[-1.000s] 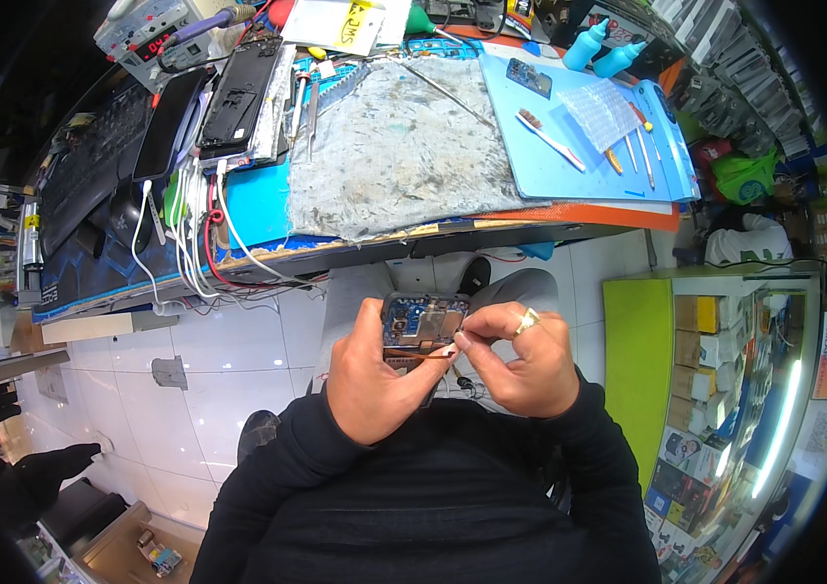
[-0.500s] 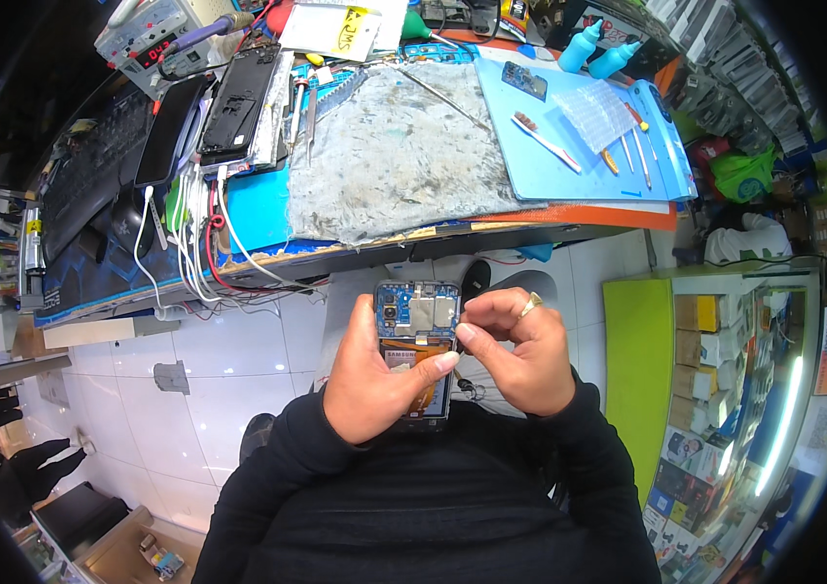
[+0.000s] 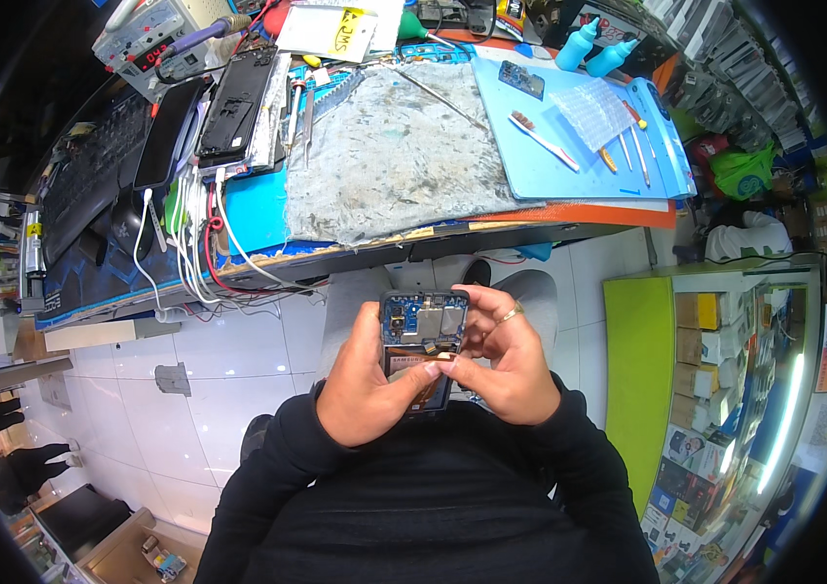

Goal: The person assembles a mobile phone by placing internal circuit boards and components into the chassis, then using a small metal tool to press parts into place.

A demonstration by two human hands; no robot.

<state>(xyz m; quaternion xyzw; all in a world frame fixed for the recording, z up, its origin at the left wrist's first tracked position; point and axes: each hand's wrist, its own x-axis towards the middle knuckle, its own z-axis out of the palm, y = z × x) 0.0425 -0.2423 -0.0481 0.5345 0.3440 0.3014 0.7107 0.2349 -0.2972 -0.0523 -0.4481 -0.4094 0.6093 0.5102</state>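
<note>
An opened smartphone (image 3: 423,321) is held above my lap, its blue circuit board, camera and metal shield plates bare at the top end. Below the board lies the dark battery, partly covered by my thumbs. My left hand (image 3: 367,384) grips the phone along its left side, thumb reaching across the battery. My right hand (image 3: 509,365) wraps its right side, fingers behind the top corner. Its thumb tip meets the left thumb by a small flex cable at the board's lower edge. A gold-coloured ring (image 3: 511,312) sits on a right-hand finger.
Ahead is a workbench with a stained grey cloth (image 3: 394,156). On its right, a blue mat (image 3: 550,165) carries a toothbrush (image 3: 545,142), bubble wrap and small tools. To the left are phones (image 3: 238,107) on charging cables and a power supply (image 3: 155,44). A glass display case (image 3: 735,409) stands at right.
My right hand has gone from pinching at the phone's right edge to gripping that side, its thumb now beside the left thumb. The phone has shifted slightly right and tilted.
</note>
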